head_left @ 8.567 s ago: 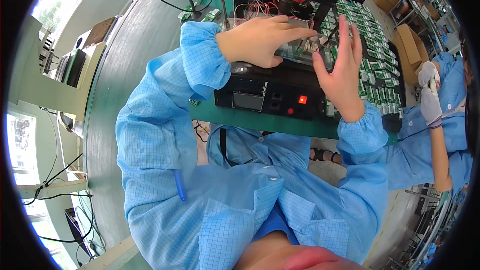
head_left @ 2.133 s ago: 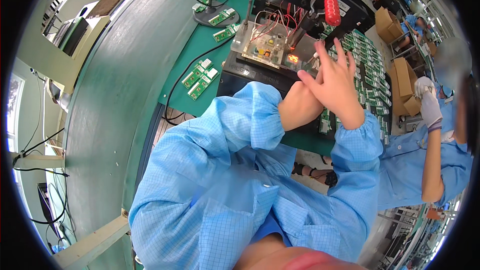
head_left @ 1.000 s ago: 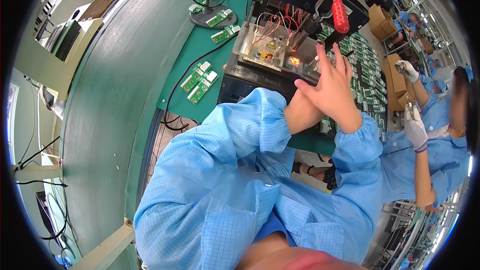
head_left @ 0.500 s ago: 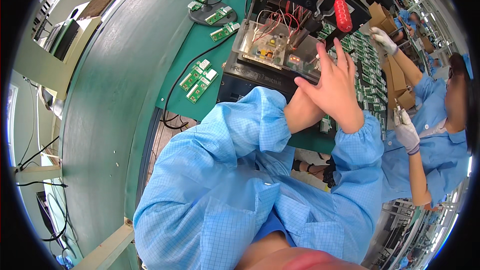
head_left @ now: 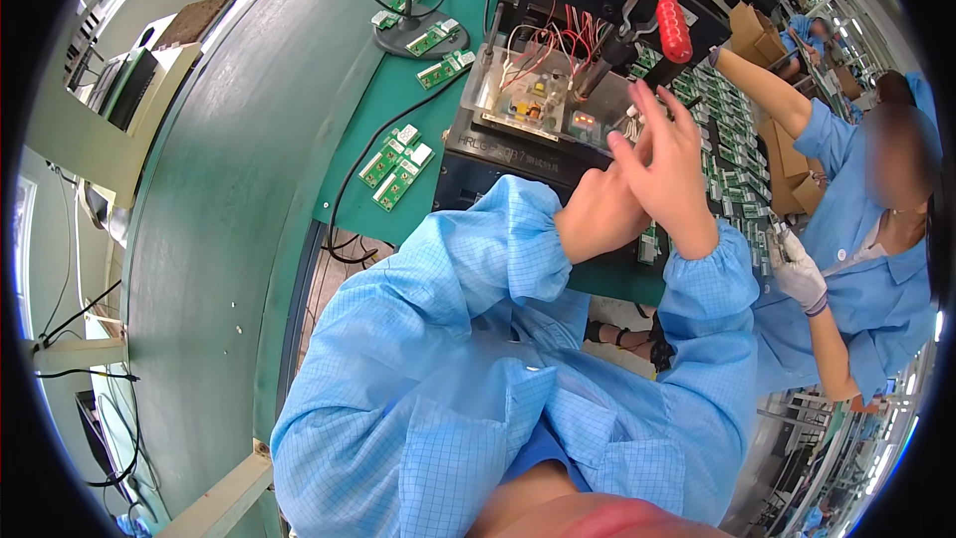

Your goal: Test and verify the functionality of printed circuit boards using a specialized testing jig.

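Note:
My right hand (head_left: 669,174) reaches over the front right of a black test fixture (head_left: 498,146), its fingers stretched out. Beneath and partly behind it is my left hand (head_left: 602,211), whose fingers are mostly hidden. A small white piece (head_left: 631,124) shows beside the right fingertips; whether either hand touches it is unclear. The fixture carries a clear cover over a circuit board (head_left: 533,105) with red and white wires (head_left: 568,35) and small lit orange digits. A toggle clamp with a red handle (head_left: 673,30) stands above, apart from my hands.
Several green circuit boards (head_left: 396,169) lie on the green mat left of the fixture, near a black cable (head_left: 344,174) and a round lamp base (head_left: 423,32). Rows of boards (head_left: 737,139) fill the right side. A co-worker's gloved hand (head_left: 800,274) is at the right, near cardboard boxes.
My right hand has tilted and its fingers have drawn closer together. My left hand has shifted slightly up beneath it. The co-worker's farther arm has reached toward the fixture.

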Motion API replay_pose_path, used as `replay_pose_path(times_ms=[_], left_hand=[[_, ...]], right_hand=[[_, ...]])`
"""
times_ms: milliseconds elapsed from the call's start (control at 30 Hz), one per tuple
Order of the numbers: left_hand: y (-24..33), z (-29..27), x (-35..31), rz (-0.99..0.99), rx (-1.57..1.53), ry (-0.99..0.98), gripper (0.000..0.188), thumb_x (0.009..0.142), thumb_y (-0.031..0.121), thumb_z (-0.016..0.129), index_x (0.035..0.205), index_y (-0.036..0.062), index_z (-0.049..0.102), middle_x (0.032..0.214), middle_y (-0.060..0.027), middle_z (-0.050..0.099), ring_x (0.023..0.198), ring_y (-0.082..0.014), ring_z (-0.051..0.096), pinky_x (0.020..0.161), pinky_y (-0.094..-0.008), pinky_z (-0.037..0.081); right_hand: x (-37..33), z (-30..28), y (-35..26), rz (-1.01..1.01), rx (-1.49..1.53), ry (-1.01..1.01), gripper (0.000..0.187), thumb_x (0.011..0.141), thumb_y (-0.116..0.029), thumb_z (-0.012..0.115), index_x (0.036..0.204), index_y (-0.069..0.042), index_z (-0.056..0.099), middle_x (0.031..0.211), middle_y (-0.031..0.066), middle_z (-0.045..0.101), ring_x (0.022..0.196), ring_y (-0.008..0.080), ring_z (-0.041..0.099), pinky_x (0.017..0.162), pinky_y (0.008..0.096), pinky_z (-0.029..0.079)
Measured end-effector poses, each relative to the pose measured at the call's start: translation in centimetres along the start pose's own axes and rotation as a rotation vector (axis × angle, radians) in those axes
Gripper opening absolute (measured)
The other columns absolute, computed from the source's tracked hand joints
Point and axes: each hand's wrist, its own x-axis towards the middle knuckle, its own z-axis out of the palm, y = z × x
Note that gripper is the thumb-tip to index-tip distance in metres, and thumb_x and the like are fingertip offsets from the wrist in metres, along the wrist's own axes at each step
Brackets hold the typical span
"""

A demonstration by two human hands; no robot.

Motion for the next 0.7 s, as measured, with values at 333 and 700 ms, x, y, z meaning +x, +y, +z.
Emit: replay_pose_path(times_ms=[333,700], left_hand=[[0.5,-2.2,-2.9,0.242,0.023,0.108,0.028,0.079,0.015,0.066,0.105,0.0027,0.062,0.106,-0.0112,0.061,0.091,-0.0279,0.061,0.077,-0.0400,0.053],[-2.3,-4.2,-2.2,0.194,0.314,0.232,0.036,0.082,0.015,0.063,0.113,-0.0010,0.059,0.119,-0.0208,0.058,0.115,-0.0364,0.055,0.102,-0.0445,0.042]], right_hand=[[7.3,-4.7,-0.5,-0.354,0.011,0.474,0.051,0.089,-0.011,0.068,0.138,-0.004,0.053,0.134,0.0077,0.062,0.123,0.0282,0.054,0.106,0.0411,0.039],[20.6,-8.3,2.1,-0.137,0.767,0.537,0.040,0.104,-0.035,0.051,0.086,-0.001,0.060,0.075,0.0073,0.064,0.066,0.0172,0.057,0.063,0.0341,0.045]])
